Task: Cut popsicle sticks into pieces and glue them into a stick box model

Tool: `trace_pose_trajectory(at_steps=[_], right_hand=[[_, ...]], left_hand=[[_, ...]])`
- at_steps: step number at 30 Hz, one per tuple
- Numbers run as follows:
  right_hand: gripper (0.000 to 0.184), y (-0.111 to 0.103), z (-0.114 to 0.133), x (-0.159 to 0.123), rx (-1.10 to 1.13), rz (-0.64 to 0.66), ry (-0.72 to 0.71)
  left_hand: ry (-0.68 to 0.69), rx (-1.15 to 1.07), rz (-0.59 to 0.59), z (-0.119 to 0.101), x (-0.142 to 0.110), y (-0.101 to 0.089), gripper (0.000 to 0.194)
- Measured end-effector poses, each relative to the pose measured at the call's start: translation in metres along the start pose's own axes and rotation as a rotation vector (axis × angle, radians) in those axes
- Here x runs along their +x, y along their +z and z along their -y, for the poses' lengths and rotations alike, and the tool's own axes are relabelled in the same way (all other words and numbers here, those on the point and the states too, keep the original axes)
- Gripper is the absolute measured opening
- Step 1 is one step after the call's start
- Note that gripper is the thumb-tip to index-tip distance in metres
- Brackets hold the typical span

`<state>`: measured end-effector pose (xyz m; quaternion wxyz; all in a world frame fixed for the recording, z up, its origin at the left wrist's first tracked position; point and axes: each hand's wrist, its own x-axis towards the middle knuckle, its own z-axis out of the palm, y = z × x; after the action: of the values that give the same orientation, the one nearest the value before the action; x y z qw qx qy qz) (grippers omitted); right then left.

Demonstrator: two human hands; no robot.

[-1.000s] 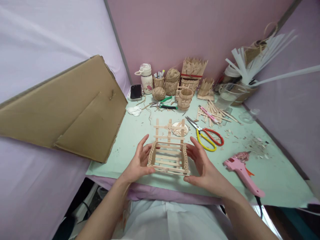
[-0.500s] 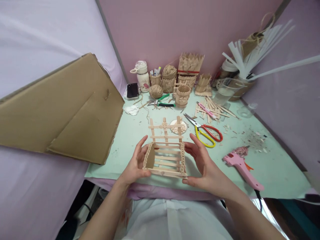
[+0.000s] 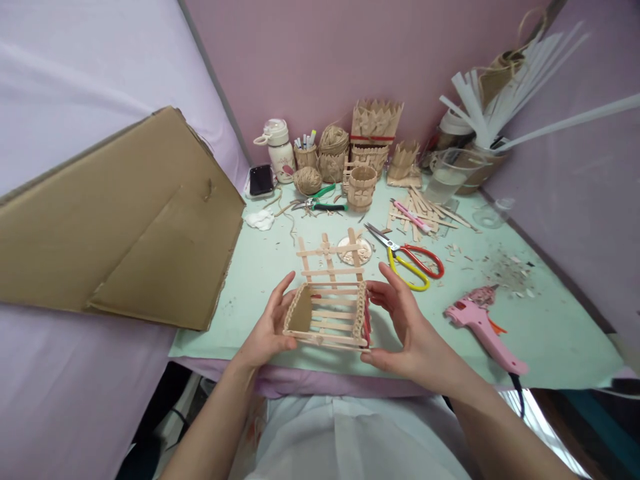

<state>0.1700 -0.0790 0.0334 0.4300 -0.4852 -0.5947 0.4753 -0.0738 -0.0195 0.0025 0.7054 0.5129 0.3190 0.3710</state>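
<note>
Between my two hands is a small slatted box made of craft sticks, with a lattice back standing up on its far side. Braided twine trims its side edges, and a cardboard panel forms its left wall. My left hand grips the left end, thumb at the near lower corner. My right hand holds the right end, thumb at the near right corner and fingers behind. Some red shows on the box's right side. Behind the lattice lies a round white dish.
Red-and-yellow scissors, a pink glue gun and a pink cutter lie to the right. Loose sticks, green-handled pliers, twine balls and a bottle stand or lie farther back. A cardboard sheet leans left.
The box has turned slightly in my hands, so more of its left inner wall and its red right side show. The view has shifted a little.
</note>
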Motion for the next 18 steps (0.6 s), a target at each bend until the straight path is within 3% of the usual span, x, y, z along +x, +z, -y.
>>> trace_pose_trajectory(at_steps=[9,18], right_hand=[[0.112,-0.005,-0.021,-0.006,-0.183,0.115,0.068],[0.108,0.003,-0.029,-0.007,-0.241,0.111,0.06]], left_hand=[[0.273,0.141,-0.074,-0.005,-0.01,0.019,0.117],[0.363,0.315,0.01,-0.002,-0.018,0.024,0.119]])
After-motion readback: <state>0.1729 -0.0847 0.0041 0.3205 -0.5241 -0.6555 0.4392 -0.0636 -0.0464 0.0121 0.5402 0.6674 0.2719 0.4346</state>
